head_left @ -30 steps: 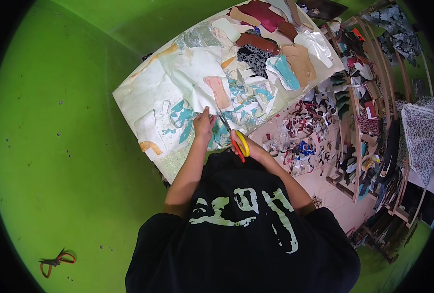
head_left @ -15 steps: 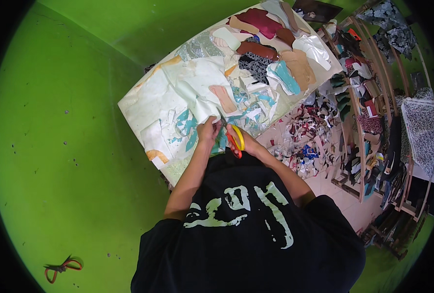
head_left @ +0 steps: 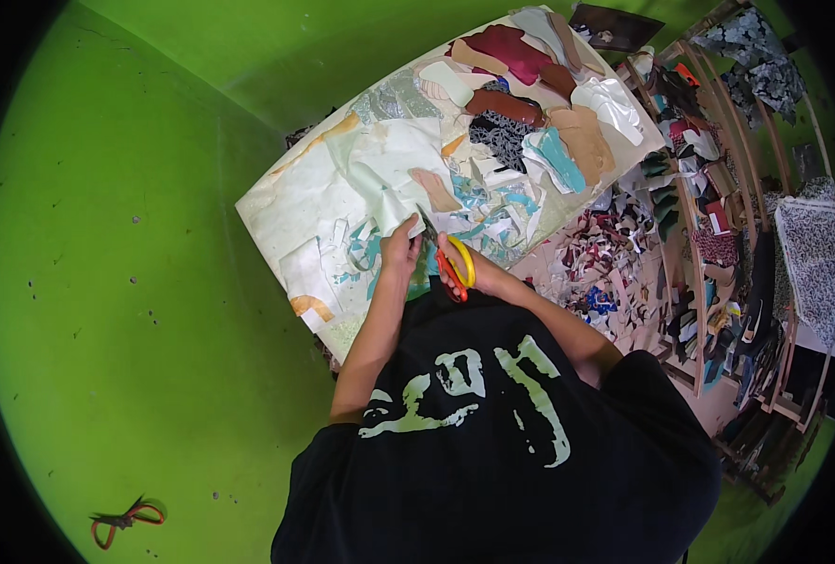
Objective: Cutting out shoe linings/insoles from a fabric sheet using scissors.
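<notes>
A pale white sheet of material (head_left: 372,195) rises in a fold from the table, its near edge pinched in the fingers of my left hand (head_left: 399,249). My right hand (head_left: 486,274) is closed round the handles of a pair of scissors (head_left: 471,265), one handle loop yellow and the other red. The dark blades point away from me, beside the sheet's edge and close to my left fingers. How far apart the blades are I cannot tell. Just beyond them lies a pinkish, sole-shaped piece (head_left: 435,190). Teal and white scraps (head_left: 364,246) lie around my hands.
The tilted-looking white table (head_left: 269,209) carries cut pieces at its far end, including a maroon piece (head_left: 509,51) and a teal piece (head_left: 558,160). Scraps (head_left: 615,244) litter the floor at right, before a wooden rack (head_left: 690,235). Another pair of scissors (head_left: 128,520) hangs on the green wall.
The whole view has shifted slightly, so the table and my body appear a little further right. Both hands keep their holds on the sheet and the scissors.
</notes>
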Action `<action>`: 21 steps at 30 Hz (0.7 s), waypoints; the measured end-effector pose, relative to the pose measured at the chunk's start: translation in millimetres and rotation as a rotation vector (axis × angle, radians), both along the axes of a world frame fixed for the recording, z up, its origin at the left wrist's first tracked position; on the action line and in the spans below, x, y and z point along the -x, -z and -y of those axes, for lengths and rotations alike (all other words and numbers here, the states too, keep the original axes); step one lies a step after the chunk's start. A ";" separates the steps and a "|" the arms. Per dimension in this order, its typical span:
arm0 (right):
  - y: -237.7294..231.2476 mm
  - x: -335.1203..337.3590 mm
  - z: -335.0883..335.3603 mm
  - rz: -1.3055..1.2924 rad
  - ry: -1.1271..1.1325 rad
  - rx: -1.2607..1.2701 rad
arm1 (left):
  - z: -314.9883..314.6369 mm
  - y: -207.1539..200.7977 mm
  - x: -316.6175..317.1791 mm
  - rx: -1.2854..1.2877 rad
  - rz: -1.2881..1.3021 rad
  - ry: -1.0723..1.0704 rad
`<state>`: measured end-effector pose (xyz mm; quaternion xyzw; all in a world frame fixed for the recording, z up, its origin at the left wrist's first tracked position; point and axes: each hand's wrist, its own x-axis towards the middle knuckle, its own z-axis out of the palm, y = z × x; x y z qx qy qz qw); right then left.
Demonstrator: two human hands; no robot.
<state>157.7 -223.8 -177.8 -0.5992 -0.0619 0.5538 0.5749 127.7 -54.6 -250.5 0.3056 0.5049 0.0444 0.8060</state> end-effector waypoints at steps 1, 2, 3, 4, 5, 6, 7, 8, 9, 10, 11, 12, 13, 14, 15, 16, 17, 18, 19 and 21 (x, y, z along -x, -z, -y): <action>-1.8 -1.8 -3.5 -0.047 0.012 0.023 | 2.2 -0.8 0.6 0.000 -0.003 0.001; -2.3 -2.9 -6.5 -0.094 0.024 0.047 | 4.7 -1.4 1.8 -0.007 0.017 0.009; -0.7 -3.3 -8.4 -0.097 0.040 0.061 | 7.2 -2.0 2.6 -0.013 0.037 0.018; 0.9 -3.1 -8.6 -0.100 0.037 0.061 | 8.7 -1.8 3.5 -0.013 0.034 0.015; 2.6 -3.0 -8.0 -0.095 0.042 0.055 | 10.2 -1.6 4.2 -0.015 0.038 -0.001; 4.1 -2.8 -7.7 -0.091 0.048 0.049 | 11.3 -1.5 4.7 -0.018 0.043 -0.017; 5.8 -2.2 -7.5 -0.094 0.047 0.050 | 12.6 -1.4 4.6 -0.017 0.040 -0.018; 7.2 -1.5 -7.1 -0.015 0.048 0.042 | 13.6 -1.5 4.0 -0.011 0.046 -0.030; 8.1 -1.1 -6.8 0.064 0.050 0.034 | 14.0 -1.8 3.2 -0.006 0.051 -0.041; 8.4 -0.2 -8.0 0.061 0.049 0.034 | 12.5 1.2 4.1 -0.007 0.048 -0.042; 8.2 0.3 -9.7 0.064 0.046 0.038 | 10.4 4.0 4.7 0.007 0.047 -0.055; 7.6 0.9 -10.9 0.067 0.044 0.043 | 8.9 6.5 5.7 0.021 0.045 -0.066; 6.2 0.5 -10.8 0.066 0.048 0.043 | 9.0 5.6 5.1 0.021 0.044 -0.063; 4.1 0.0 -10.5 -0.029 0.049 0.038 | 9.0 4.5 4.5 0.015 0.043 -0.067; 1.7 -0.3 -10.5 -0.124 0.049 0.033 | 8.9 3.3 4.0 0.010 0.042 -0.072; -0.8 -0.6 -11.0 -0.124 0.054 0.031 | 10.7 0.3 2.9 0.008 0.043 -0.067; -3.3 -0.5 -12.2 -0.197 0.087 0.048 | 13.7 -2.7 2.6 -0.002 0.053 -0.069; -4.4 -0.7 -12.9 -0.271 0.119 0.064 | 15.5 -5.7 2.0 -0.012 0.064 -0.071; -1.4 -0.5 -13.3 -0.271 0.121 0.062 | 15.3 -6.4 2.4 -0.014 0.064 -0.070; 7.6 -0.8 -14.1 -0.318 0.111 0.036 | 14.6 -7.7 2.7 -0.033 0.041 -0.017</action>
